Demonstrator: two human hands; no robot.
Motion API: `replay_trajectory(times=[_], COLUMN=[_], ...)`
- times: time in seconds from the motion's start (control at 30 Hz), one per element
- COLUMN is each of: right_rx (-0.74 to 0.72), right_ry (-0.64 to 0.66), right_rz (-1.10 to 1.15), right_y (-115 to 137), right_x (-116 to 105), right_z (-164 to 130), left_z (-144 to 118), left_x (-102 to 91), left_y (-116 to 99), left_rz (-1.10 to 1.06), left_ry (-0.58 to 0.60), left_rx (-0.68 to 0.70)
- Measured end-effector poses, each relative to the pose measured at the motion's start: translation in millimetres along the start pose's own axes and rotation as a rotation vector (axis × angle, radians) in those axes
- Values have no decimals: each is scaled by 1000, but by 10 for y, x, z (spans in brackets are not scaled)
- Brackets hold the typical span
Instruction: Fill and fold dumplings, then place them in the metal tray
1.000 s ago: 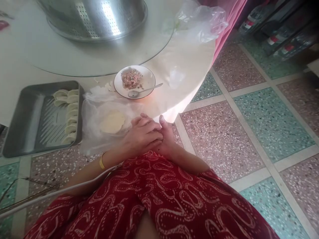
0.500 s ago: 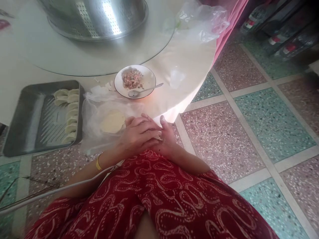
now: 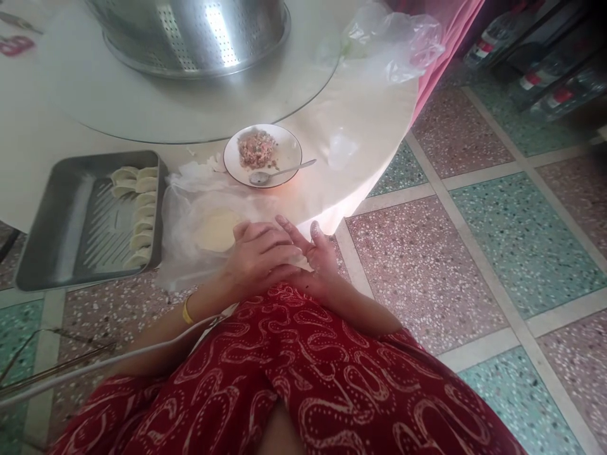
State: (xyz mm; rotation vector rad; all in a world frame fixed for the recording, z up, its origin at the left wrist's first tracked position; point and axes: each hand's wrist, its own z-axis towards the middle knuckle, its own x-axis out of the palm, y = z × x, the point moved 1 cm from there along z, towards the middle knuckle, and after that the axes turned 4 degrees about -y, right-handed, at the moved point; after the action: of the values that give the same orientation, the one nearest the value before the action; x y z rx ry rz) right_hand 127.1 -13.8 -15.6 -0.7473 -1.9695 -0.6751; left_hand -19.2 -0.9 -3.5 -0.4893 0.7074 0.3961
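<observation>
In front of my lap my two hands meet around a dumpling (image 3: 305, 263), of which only a pale doughy edge shows. My left hand (image 3: 265, 253), with a yellow band at its wrist, curls over it from above. Underneath, my right hand (image 3: 323, 262) supports it, its floury thumb and forefinger sticking out. Most of the dumpling is hidden behind the left fingers. Round dumpling wrappers (image 3: 215, 229) lie on a clear plastic bag (image 3: 177, 253) just left of my hands. Beyond them, a white plate (image 3: 290, 148) holds minced filling (image 3: 256, 150) and a spoon (image 3: 279, 172).
A grey metal tray (image 3: 57, 234) at the left holds several folded dumplings (image 3: 142, 227) along its right side. A perforated steel steamer (image 3: 194, 38) stands on the glass turntable (image 3: 175, 117). Crumpled plastic (image 3: 393, 41) lies at the table's right edge.
My right forefinger has stretched away from the left fingers, so more of the dough edge shows. The left hand stays over the dumpling. The whole view has shifted slightly.
</observation>
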Motion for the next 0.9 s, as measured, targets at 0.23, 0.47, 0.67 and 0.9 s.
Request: replay_trajectory(times=[0.23, 0.47, 0.67, 0.9], right_rx=[-69, -79, -59, -53], right_ry=[21, -38, -47, -18], right_rz=[-60, -93, -52, -136], right_y=[-24, -31, -12, -25], right_x=[-26, 24, 66, -42], right_z=[23, 18, 0, 18], left_z=[-20, -92, -54, -13], left_x=[-69, -24, -47, -11], left_y=[-51, -47, -70, -62], left_rz=[24, 53, 50, 20], left_ry=[-59, -9, -2, -20], left_rx=[-69, -94, -104, -48])
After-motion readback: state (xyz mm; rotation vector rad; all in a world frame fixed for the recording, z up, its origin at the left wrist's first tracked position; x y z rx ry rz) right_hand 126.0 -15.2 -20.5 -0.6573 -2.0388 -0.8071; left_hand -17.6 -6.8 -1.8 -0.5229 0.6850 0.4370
